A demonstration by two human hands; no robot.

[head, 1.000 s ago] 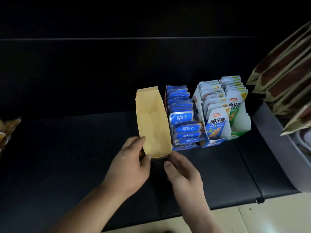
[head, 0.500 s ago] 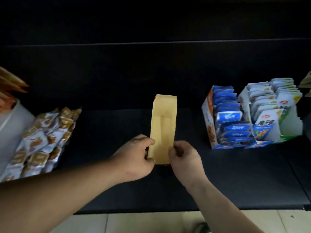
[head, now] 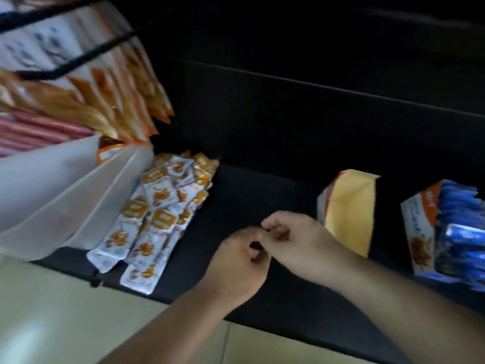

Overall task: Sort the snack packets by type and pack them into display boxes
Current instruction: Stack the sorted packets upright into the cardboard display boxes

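Note:
An empty display box (head: 349, 208) with a tan inside lies on the dark surface, right of centre, and neither hand touches it. My left hand (head: 241, 261) and my right hand (head: 291, 237) meet just left of it, fingers loosely curled, fingertips touching, holding nothing. A pile of orange-and-white snack packets (head: 162, 211) lies loose to the left of my hands. At the far right stands a display box (head: 420, 227) filled with upright blue packets (head: 462, 232).
A translucent white bin (head: 60, 195) at the left holds orange packages (head: 115, 101) and pink ones, and overhangs the pile. The dark surface (head: 262, 195) ends at a front edge over a pale tiled floor (head: 52, 324). A dark back wall rises behind.
Both hands have let go of the empty box and moved left of it. My view has swung left and tilted, bringing the bin and the packet pile into sight.

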